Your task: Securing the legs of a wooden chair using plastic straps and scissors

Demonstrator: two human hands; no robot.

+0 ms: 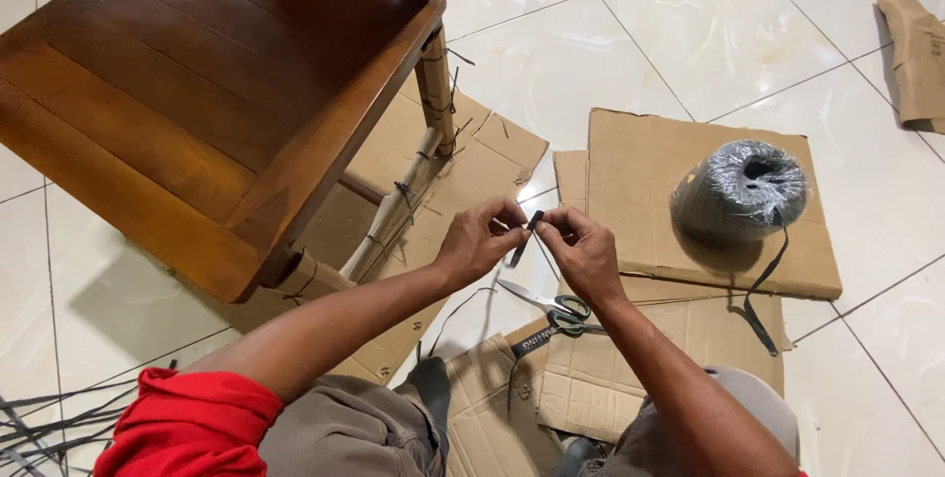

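Strap (525, 238) pinched between both hands, long axis steep, hanging lower-left.

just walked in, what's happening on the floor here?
A person sitting on the tiled floor pinches a short black plastic strap between the left hand and right hand. Beside them stands a brown wooden chair with cardboard tied around its legs. Green-handled scissors lie on flat brown cardboard sheets below the hands, and a grey roll of strapping sits further right.

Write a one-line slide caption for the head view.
Both hands, left hand and right hand, pinch a dark strap above scissors on cardboard.
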